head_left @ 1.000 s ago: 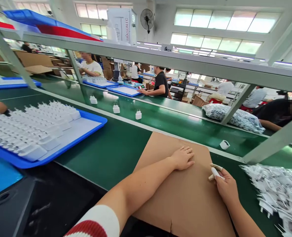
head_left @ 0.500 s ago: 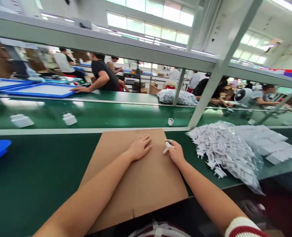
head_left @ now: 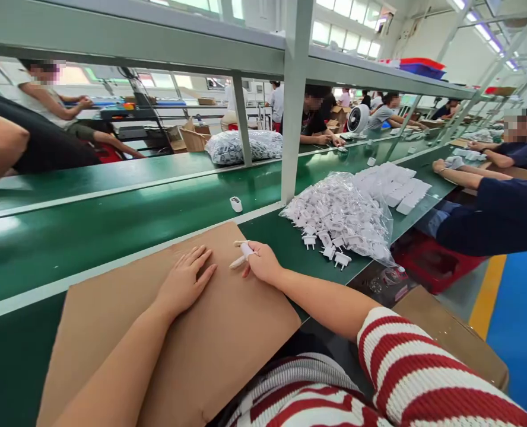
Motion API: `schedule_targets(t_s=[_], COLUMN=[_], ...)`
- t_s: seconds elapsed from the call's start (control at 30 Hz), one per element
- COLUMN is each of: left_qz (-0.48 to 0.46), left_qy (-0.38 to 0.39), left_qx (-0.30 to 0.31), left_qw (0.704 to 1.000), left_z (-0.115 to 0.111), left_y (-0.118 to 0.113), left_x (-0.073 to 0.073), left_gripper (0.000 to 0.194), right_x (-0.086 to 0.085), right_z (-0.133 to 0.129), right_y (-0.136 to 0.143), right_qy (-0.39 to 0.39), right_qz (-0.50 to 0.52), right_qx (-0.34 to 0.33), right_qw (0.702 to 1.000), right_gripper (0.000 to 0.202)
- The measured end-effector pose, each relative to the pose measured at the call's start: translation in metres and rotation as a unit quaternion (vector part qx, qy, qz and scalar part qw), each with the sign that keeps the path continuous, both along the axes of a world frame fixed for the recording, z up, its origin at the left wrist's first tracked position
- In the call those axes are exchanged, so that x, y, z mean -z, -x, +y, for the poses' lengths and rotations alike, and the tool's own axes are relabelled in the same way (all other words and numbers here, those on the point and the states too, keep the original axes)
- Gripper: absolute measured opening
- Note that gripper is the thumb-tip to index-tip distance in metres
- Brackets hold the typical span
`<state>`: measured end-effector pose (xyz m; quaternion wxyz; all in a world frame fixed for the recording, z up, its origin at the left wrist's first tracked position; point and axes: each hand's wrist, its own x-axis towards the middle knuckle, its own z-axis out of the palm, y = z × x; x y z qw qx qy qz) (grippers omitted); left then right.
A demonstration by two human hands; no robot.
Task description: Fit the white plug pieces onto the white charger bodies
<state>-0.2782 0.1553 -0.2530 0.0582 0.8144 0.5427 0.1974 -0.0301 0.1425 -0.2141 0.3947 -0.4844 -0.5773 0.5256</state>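
Green worktop (head_left: 9,350): it runs across our view, with a pale strip dividing our side from the smooth green lane beyond.
Cardboard sheet (head_left: 219,320): it lies flat on the worktop right in front of us, its near edge reaching over our lap. We see plain, matte brown board, unprinted on the face we can view, with straight sides, a blunted far corner and a small tear in the near edge.
Clear bag of white plug parts (head_left: 335,207): it rests on the worktop to the right of the sheet, with some two-pinned pieces spilled at its near side.
White blocks (head_left: 399,185): they sit in rows just behind the bag.
Left hand (head_left: 183,281): our palm is down on the sheet, fingers spread, grip open and holding nothing.
Right hand (head_left: 240,254): it is over the sheet's right part, fingers partly curled, pale coverings on the fingertips; we cannot tell if the grip is closed on anything.
White piece (head_left: 235,204): it lies alone on the green lane, beyond the sheet.
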Motion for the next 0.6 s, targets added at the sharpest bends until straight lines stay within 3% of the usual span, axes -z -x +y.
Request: schedule_targets(t_s=[0.1,0.2,0.33,0.47,0.53,0.6], left_qz=[-0.006,-0.010,-0.004,-0.004,-0.003,-0.001], left_qy=[-0.012,-0.017,-0.009,-0.002,0.002,0.011], left_qx=[0.007,0.009,0.002,-0.007,-0.011,-0.018], left_qw=[1.000,1.000,1.000,1.000,1.000,1.000], left_z=[0.001,0.001,-0.002,-0.004,-0.004,-0.006], left_y=[0.003,0.003,-0.001,-0.005,-0.007,-0.009], left_x=[0.003,0.002,-0.004,-0.008,-0.009,-0.011], left_gripper=[0.073,0.070,0.071,0.072,0.074,0.074], right_x=[-0.004,-0.022,-0.064,-0.087,-0.085,-0.081], right_z=[-0.005,-0.018,-0.035,-0.031,-0.023,-0.016], right_y=[0.000,-0.011,-0.054,-0.112,-0.134,-0.149], right_qy=[-0.037,-0.153,-0.300,-0.286,-0.250,-0.228], right_qz=[-0.042,-0.209,-0.468,-0.668,-0.720,-0.734], right_qx=[-0.060,-0.103,-0.146,-0.130,-0.133,-0.154], right_qw=[0.997,0.960,0.818,0.675,0.634,0.622], right_gripper=[0.036,0.027,0.047,0.050,0.046,0.042])
